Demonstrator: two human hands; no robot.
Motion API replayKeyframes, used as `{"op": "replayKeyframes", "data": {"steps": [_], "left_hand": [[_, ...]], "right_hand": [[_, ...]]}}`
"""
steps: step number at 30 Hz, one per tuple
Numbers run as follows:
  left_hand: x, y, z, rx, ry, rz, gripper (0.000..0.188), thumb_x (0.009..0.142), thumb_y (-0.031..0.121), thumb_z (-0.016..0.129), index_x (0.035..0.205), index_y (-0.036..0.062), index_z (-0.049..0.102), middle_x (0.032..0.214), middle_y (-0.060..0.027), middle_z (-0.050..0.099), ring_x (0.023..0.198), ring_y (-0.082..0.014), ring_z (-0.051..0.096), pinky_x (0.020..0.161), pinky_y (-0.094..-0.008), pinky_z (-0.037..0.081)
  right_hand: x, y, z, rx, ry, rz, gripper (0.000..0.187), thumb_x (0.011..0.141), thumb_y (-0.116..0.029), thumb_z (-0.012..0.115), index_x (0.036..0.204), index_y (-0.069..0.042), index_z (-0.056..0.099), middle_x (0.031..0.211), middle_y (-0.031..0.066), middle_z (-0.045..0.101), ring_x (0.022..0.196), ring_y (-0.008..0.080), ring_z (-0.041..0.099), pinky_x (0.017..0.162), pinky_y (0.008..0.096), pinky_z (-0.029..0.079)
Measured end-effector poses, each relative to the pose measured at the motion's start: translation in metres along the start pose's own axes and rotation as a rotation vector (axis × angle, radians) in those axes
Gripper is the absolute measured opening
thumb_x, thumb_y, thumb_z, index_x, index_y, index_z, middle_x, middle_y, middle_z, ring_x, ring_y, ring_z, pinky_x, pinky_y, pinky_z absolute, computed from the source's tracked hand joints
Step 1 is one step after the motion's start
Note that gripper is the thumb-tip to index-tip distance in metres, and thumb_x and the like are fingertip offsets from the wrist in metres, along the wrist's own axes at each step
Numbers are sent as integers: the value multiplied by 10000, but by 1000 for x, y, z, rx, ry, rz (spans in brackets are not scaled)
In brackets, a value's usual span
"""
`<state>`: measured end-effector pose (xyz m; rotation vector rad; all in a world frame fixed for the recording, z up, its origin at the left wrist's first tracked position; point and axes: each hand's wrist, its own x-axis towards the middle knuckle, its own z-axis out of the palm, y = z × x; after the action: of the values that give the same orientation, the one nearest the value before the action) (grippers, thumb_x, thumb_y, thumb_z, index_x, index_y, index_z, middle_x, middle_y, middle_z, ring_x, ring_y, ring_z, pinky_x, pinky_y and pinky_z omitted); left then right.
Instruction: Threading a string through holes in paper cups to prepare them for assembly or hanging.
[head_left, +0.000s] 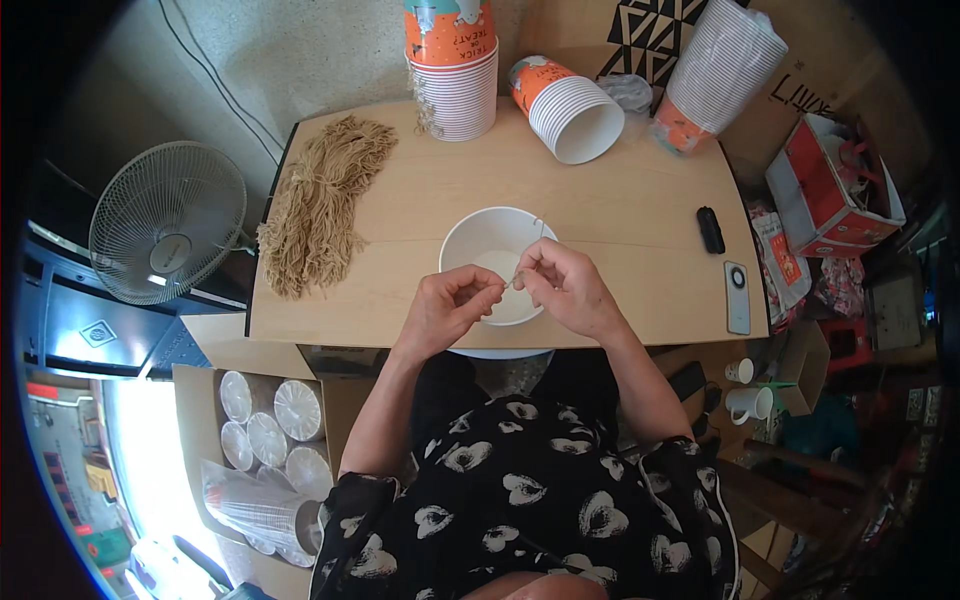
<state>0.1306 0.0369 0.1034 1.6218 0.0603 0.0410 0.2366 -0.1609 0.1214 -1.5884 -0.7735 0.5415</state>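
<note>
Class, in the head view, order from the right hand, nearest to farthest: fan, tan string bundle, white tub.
1. White tub, partly under the right hand.
2. Tan string bundle, on the table's left.
3. Fan, beyond the table's left edge.

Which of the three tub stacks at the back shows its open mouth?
The middle stack: its round white opening faces the camera. The left stack and the plastic-wrapped right stack show no opening.

The table (640, 225) offers open passage right of the white bucket (478, 238), as far as the black object (711, 231) and grey phone (737, 300); the tan string bundle (325, 205) blocks the left end; bucket stacks (455, 102) crowd the far edge.
</note>
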Motion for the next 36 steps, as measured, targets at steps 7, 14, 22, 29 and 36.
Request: {"op": "replayKeyframes", "data": {"steps": [7, 14, 22, 29, 36], "left_hand": [[-1, -8, 6, 160, 115, 271, 94, 929, 2, 715, 1021, -5, 697, 921, -52, 711, 807, -94, 689, 710, -244, 558], [-1, -14, 14, 168, 180, 300, 138, 938, -17, 703, 1073, 1, 679, 979, -40, 691, 838, -92, 678, 742, -238, 553], [0, -15, 15, 287, 235, 479, 173, 856, -62, 743, 1014, 1, 714, 948, -87, 712, 858, -181, 708, 716, -288, 568], [0, -11, 15, 454, 234, 579, 179, 824, -67, 752, 975, 16, 704, 934, -101, 698, 845, -240, 701, 706, -325, 572], [-2, -3, 19, 473, 219, 540, 175, 823, -81, 737, 949, 15, 662, 930, -102, 670, 838, -268, 689, 693, -350, 569]], "right_hand": [[8, -2, 8, 167, 37, 128, 41, 974, -19, 600, 949, 10, 613, 762, 42, 658, 561, 43, 527, 507, 202, 421], [9, 1, 11, 223, 29, 200, 51, 956, -18, 613, 919, 15, 627, 722, 58, 665, 527, 56, 537, 465, 211, 404], [9, 2, 13, 233, 17, 254, 66, 944, -24, 611, 903, 26, 622, 714, 68, 664, 528, 77, 552, 463, 228, 420], [9, -2, 13, 220, 13, 284, 58, 950, -3, 612, 897, 10, 632, 698, 55, 657, 513, 63, 539, 446, 213, 393], [8, 3, 11, 227, -17, 281, 63, 949, -29, 632, 899, 9, 636, 687, 47, 647, 518, 59, 531, 447, 211, 387]]}}
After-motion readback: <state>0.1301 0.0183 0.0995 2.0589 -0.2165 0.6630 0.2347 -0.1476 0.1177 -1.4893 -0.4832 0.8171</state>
